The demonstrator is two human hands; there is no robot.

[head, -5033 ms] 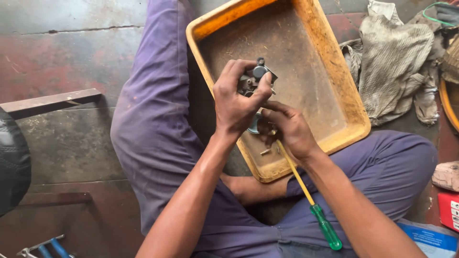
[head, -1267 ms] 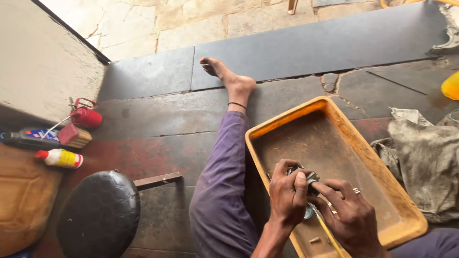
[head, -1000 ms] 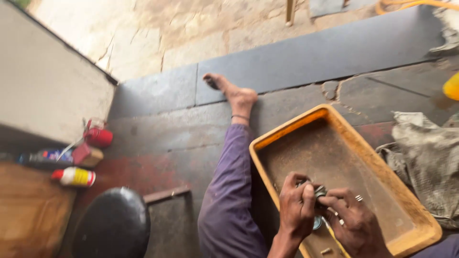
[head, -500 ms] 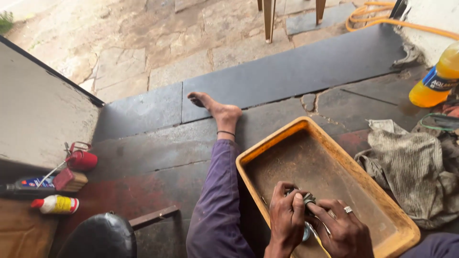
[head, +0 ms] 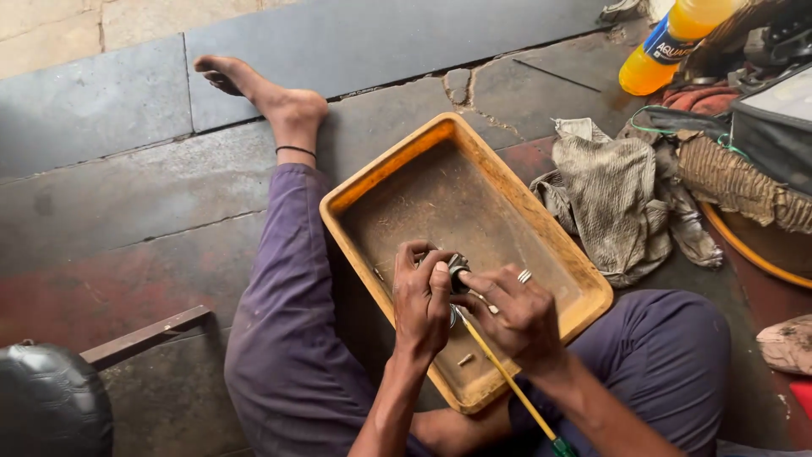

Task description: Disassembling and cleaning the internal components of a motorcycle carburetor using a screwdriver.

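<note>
- Stained, cracked concrete floor [head: 127, 211] of a workshop fills the scene, dark grey with worn reddish patches, seen from above the seated person.
- Nearest the camera, a black rounded seat [head: 46, 406] with a metal bar beside it sits at the lower left corner.
- Both hands meet over a grimy yellow tray [head: 372, 173] that rests on the floor between the person's purple-trousered legs.
- Left hand [head: 423, 296] is closed around a small dark metal part [head: 458, 272], gripping it from the left above the tray's near end.
- Right hand [head: 518, 306], a ring on one finger, pinches the same part from the right, fingers together; a yellow-shafted screwdriver [head: 507, 381] with a green handle slants away beneath it toward the lower edge.
- A small loose screw [head: 465, 360] lies on the tray's bottom just below the hands.
- Right of the tray, a dirty grey rag [head: 617, 203] lies crumpled on the floor.
- Farther out, the bare left foot [head: 262, 89] stretches across a floor joint, a thin black band at the ankle.
- At the far right corner, an orange drink bottle [head: 668, 46] lies beside piled gear.
</note>
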